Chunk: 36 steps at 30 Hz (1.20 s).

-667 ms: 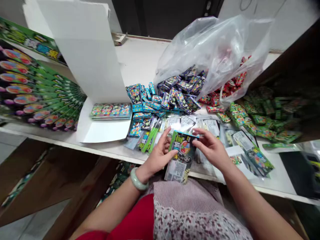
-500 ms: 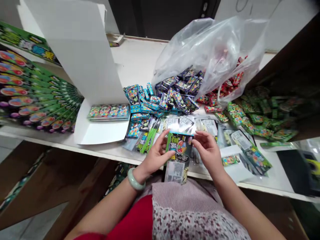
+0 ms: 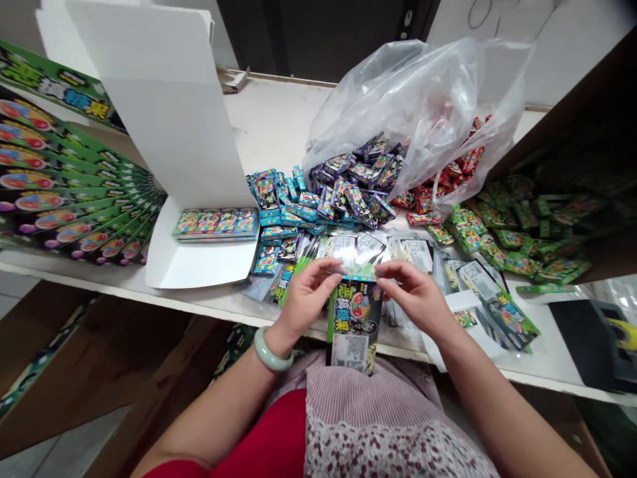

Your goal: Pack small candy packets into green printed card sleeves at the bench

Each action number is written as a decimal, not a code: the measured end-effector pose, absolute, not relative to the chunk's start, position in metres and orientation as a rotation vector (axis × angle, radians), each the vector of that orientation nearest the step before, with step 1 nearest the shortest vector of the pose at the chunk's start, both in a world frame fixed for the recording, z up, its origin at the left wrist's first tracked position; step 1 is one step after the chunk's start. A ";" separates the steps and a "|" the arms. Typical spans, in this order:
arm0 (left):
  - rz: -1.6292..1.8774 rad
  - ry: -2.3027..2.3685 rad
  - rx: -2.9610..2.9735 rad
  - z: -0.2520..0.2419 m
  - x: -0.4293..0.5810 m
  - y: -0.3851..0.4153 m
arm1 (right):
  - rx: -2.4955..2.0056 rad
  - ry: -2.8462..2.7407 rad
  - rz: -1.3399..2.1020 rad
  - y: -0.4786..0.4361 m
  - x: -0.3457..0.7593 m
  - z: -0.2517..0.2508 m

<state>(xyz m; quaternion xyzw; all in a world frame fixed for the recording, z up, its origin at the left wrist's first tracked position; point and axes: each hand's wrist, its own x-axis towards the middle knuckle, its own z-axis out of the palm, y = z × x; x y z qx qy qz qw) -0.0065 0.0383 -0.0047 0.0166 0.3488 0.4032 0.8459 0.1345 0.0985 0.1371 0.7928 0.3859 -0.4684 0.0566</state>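
Together, both hands (image 3: 309, 295) hold a black printed packet (image 3: 355, 312).

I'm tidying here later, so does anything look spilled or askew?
The purple packs lie in a loose jumble by the clear plastic bag, as if tipped out, perhaps on purpose. Nothing looks plainly damaged.

A white tabletop (image 3: 271, 119) bears fanned green printed packaging (image 3: 94, 216) at far left, beside an open white carton (image 3: 206, 262). Blue candy boxes (image 3: 267, 259), purple candy boxes (image 3: 343, 192) and green candy boxes (image 3: 470, 229) lie heaped around a clear plastic bag (image 3: 388, 86). Along the front edge lie flat printed pouches (image 3: 515, 322), near a black object (image 3: 574, 332) at right.
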 end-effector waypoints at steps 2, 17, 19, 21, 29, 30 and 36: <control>0.865 0.715 0.089 -0.004 -0.010 0.039 | 2.290 1.267 -1.392 0.101 0.130 0.138; 0.725 0.645 0.137 -0.004 -0.021 0.061 | 2.146 1.098 -1.454 0.120 0.113 0.138; 0.721 0.627 0.137 -0.005 -0.022 0.062 | 2.179 1.089 -1.449 0.121 0.110 0.139; 0.736 0.578 0.155 -0.006 -0.024 0.063 | 2.159 1.095 -1.448 0.123 0.108 0.142; 0.874 0.476 0.279 -0.012 -0.031 0.052 | 1.945 1.391 -1.434 0.123 0.111 0.151; 0.885 0.474 0.299 -0.013 -0.032 0.049 | 1.934 1.432 -1.422 0.120 0.113 0.151; 0.836 0.500 0.285 -0.013 -0.027 0.032 | 1.904 1.672 -1.242 0.098 0.119 0.149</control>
